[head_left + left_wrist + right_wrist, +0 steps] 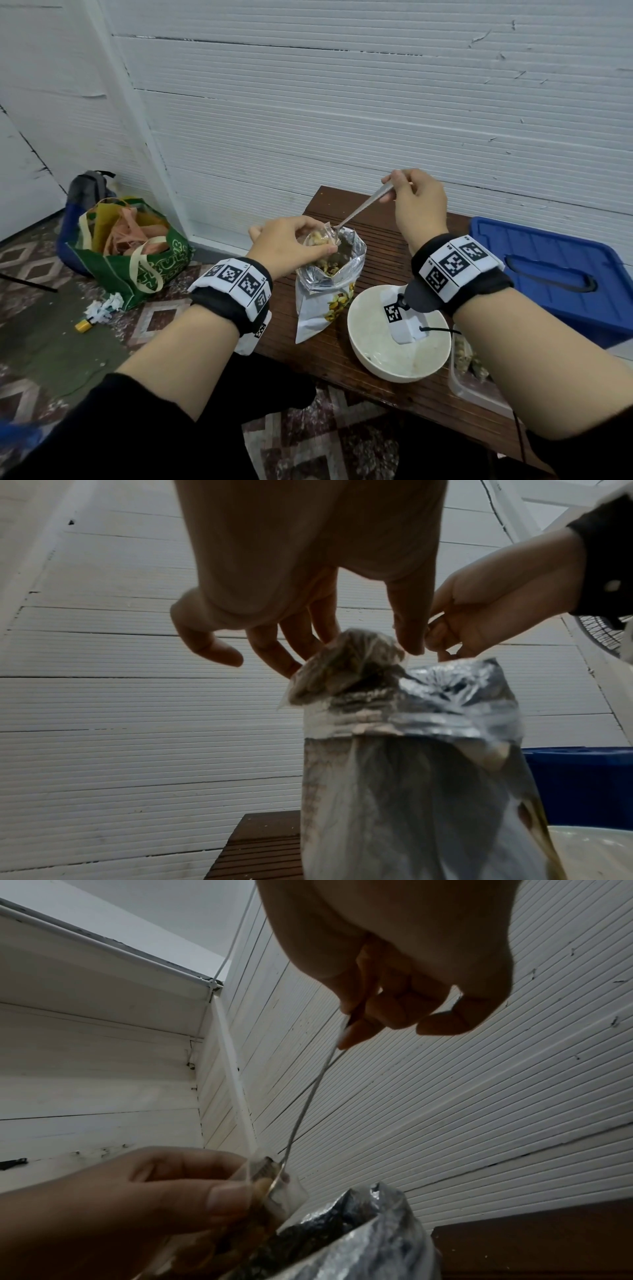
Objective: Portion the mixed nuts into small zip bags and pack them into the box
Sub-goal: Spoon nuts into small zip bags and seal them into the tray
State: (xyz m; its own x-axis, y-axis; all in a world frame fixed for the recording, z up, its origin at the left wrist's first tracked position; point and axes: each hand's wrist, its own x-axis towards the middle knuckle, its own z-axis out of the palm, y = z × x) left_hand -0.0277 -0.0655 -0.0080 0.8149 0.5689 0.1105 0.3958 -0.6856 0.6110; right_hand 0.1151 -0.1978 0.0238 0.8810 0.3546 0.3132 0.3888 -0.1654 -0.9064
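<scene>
A foil bag of mixed nuts (325, 291) stands open on the small wooden table (394, 387). Over its mouth my left hand (291, 245) pinches a small clear zip bag (320, 238) that holds some nuts. My right hand (416, 202) grips the handle of a metal spoon (363, 209), whose bowl dips into the zip bag's opening. In the left wrist view the zip bag (346, 666) sits just above the foil bag (411, 777). In the right wrist view the spoon (308, 1096) slants down to the left hand (154, 1199). A clear plastic box (476, 380) with filled bags sits under my right forearm.
A white bowl (370, 356) stands right of the foil bag. A blue lidded crate (555, 270) lies to the right of the table. On the tiled floor to the left sit a green shopping bag (137, 260) and a backpack (85, 192). A white panelled wall is close behind.
</scene>
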